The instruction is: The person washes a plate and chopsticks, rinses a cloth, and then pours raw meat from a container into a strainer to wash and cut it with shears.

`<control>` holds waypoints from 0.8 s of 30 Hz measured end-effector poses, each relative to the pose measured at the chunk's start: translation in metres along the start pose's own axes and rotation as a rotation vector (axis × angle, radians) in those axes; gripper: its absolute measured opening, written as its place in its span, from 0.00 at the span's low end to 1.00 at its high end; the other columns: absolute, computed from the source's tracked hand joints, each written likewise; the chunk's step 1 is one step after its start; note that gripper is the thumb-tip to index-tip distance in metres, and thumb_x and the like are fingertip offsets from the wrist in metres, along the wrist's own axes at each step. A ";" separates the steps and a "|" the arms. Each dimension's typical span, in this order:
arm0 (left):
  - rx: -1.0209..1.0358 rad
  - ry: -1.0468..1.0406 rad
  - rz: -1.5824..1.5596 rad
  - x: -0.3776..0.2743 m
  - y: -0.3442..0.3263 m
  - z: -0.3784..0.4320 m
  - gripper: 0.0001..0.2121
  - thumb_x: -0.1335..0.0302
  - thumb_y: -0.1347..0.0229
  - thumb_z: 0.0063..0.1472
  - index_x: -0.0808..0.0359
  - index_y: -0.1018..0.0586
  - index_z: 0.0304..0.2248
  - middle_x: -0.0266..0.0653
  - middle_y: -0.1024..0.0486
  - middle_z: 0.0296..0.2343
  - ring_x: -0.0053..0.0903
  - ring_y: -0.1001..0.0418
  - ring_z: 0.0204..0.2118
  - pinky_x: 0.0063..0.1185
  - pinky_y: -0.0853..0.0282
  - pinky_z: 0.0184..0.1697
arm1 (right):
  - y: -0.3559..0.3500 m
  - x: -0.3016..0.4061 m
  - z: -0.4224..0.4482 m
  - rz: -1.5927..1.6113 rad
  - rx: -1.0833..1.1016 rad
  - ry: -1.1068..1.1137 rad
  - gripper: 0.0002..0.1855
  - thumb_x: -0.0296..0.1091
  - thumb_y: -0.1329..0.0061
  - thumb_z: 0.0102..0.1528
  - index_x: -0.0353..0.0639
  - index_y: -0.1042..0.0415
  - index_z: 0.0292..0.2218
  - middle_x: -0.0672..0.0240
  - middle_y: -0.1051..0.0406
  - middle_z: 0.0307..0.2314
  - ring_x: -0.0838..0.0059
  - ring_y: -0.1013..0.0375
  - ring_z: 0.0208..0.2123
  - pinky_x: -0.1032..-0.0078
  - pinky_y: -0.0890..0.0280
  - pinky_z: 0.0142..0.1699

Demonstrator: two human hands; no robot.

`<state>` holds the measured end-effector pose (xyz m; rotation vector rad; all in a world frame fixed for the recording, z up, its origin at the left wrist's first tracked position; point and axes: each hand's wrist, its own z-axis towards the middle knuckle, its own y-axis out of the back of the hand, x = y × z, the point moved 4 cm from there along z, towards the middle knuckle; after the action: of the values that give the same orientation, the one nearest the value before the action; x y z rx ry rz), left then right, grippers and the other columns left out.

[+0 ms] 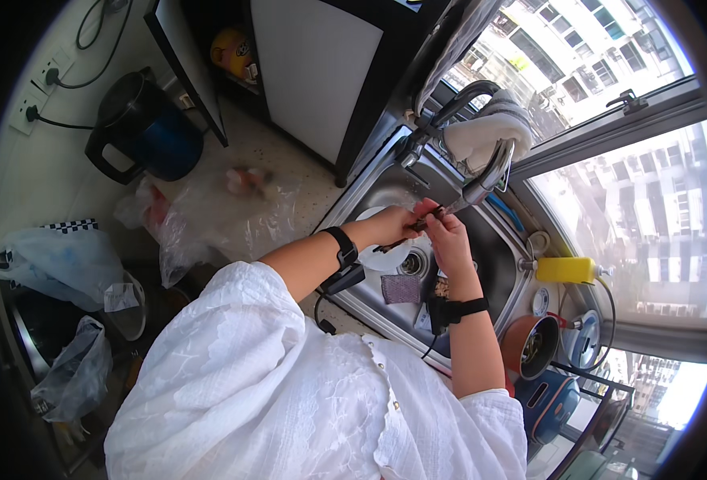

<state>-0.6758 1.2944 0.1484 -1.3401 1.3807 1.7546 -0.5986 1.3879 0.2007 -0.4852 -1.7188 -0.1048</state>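
Note:
Both of my hands meet over the stainless steel sink point(497, 264), just below the faucet spout point(479, 187). My left hand point(398, 223) and my right hand point(446, 237) are both closed on a thin, dark brown piece point(426, 221) whose kind I cannot tell. Water seems to run from the spout beside my fingers. Under my left hand lies a white plate or bowl point(383, 257), with another dark strip point(389, 246) above its surface. A grey-purple scouring pad point(400, 289) rests near the drain point(412, 263). A patterned brown item in the sink is partly hidden by my right wrist.
Plastic bags point(227, 210) and a dark blue kettle point(149, 132) occupy the counter at left, beside an open cabinet door point(191, 66). At right stand a yellow bottle point(564, 270), an orange-brown pot point(515, 345) and a blue appliance point(546, 405). A white towel point(485, 135) hangs by the faucet.

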 end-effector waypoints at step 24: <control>0.017 0.226 -0.813 -0.045 -0.013 0.056 0.06 0.73 0.55 0.58 0.65 0.29 0.33 0.31 0.30 0.23 0.14 0.35 0.23 0.16 0.40 0.23 | 0.015 0.014 -0.036 -0.077 -0.457 0.220 0.07 0.25 0.54 0.52 0.34 0.28 0.34 0.75 0.30 0.26 0.88 0.35 0.28 0.89 0.40 0.34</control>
<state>-0.6689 1.3576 0.1837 -1.7913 0.7552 1.0627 -0.5619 1.3934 0.2186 -0.7136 -1.4943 -0.5944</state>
